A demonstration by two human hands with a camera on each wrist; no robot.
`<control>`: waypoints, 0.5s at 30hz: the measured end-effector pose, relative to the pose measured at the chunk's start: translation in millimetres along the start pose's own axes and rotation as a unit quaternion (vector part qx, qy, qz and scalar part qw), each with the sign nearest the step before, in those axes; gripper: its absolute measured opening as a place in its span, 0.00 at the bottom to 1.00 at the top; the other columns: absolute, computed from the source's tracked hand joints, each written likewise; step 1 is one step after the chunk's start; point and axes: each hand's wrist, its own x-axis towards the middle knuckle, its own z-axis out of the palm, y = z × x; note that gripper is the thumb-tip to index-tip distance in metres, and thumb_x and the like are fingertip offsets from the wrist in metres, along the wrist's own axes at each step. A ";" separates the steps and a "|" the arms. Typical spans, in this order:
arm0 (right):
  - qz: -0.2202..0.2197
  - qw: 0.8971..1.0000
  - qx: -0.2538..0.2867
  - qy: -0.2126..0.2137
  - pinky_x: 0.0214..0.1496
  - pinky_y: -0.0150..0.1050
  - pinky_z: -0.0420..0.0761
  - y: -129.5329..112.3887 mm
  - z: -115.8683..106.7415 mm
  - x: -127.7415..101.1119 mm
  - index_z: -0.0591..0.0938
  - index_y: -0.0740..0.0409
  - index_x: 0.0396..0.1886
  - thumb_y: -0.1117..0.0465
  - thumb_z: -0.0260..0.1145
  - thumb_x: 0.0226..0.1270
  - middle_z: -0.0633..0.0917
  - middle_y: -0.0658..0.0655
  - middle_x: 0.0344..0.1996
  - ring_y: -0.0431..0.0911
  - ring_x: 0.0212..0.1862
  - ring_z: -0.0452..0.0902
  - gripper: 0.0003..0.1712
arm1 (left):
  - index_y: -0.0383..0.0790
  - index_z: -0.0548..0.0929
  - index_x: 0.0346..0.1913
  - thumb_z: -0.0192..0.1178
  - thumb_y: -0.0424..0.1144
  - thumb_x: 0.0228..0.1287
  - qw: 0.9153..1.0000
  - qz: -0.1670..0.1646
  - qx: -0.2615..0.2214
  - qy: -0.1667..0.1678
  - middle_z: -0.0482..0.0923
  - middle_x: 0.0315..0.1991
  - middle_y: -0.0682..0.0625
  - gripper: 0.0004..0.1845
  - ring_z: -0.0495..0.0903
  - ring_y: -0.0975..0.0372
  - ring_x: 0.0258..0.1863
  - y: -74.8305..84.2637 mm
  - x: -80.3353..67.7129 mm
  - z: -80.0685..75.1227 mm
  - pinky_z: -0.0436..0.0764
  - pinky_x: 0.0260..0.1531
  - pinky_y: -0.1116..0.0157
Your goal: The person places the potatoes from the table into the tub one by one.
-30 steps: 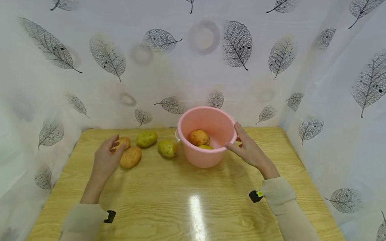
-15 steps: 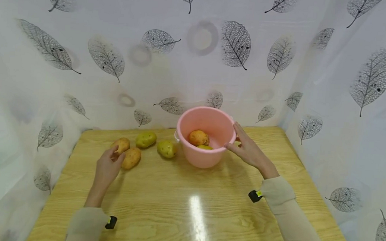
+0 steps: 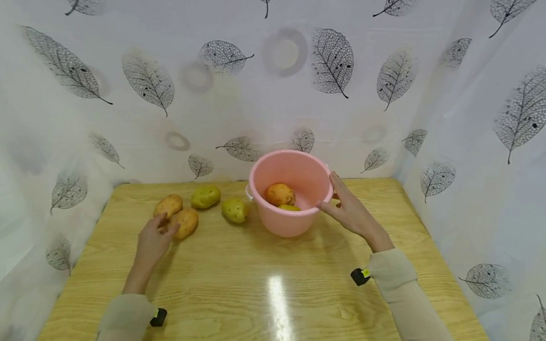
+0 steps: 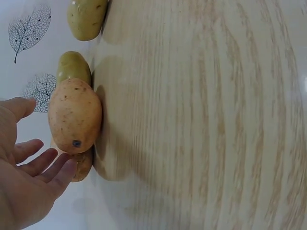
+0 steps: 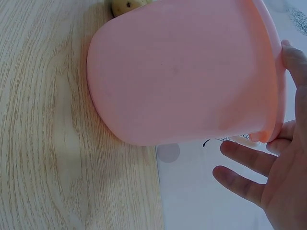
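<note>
My left hand [image 3: 153, 241] is beside two brown potatoes, its fingers loosely bent and holding nothing. Its fingertips are close to the nearer brown potato [image 3: 186, 223]; the head view does not settle whether they touch it. Behind that one lies the other brown potato [image 3: 168, 205]. In the left wrist view a gap shows between the thumb and the larger potato [image 4: 75, 116]. My right hand [image 3: 353, 213] rests against the right rim of a pink bucket [image 3: 288, 225], thumb and forefinger on the rim, other fingers [image 5: 244, 158] stretched out. Inside the bucket are a brown potato [image 3: 281, 194] and a yellowish piece [image 3: 290, 207], partly hidden.
Two greenish potatoes, one at the back [image 3: 205, 196] and one beside the bucket [image 3: 235, 210], lie on the wooden table [image 3: 226, 294]. A leaf-patterned curtain [image 3: 259, 101] encloses the back and sides. The bucket's white handle [image 3: 249, 192] hangs at its left.
My left hand has come down and slightly right, toward the nearer brown potato, uncovering more of the farther one. My right hand and the bucket stay in place.
</note>
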 end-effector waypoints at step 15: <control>-0.004 1.000 0.005 0.004 0.55 0.55 0.81 -0.2 -0.1 -0.1 0.45 0.46 0.86 0.45 0.66 0.75 0.53 0.55 0.83 0.63 0.67 0.74 0.53 | 0.21 0.60 0.76 0.63 0.44 0.76 1.000 -0.006 0.015 -0.026 0.60 0.72 0.23 0.39 0.63 0.35 0.71 -10.6 2.4 9.9 0.67 0.68 0.40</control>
